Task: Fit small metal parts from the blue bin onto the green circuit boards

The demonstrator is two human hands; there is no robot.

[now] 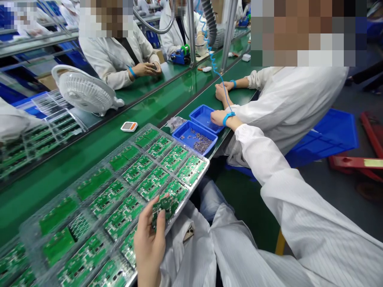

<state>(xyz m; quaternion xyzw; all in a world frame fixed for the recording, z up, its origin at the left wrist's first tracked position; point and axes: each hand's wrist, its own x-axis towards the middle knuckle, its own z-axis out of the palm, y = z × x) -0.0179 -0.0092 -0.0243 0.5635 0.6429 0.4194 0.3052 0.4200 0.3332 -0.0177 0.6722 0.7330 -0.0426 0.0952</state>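
My left hand (151, 239) grips a small green circuit board (164, 207) between thumb and fingers, above the near edge of a clear plastic tray (204, 164). Rows of green circuit boards (125, 215) lie in the tray's compartments. My right hand (220, 118), with a blue wrist strap (229, 117), reaches to the farther blue bin (201, 112). Its fingers are curled together at the bin's right side; whatever they hold is hidden. Just nearer, another blue bin (179, 134) contains many small metal parts (202, 142).
A plastic bag (176, 122) lies beside the bins. On the green bench stand a white-and-orange device (129, 126) and a white fan (85, 91). A coiled blue cord (213, 59) runs down to my strap. Co-workers sit opposite and at right; a blue crate (329, 133) is behind.
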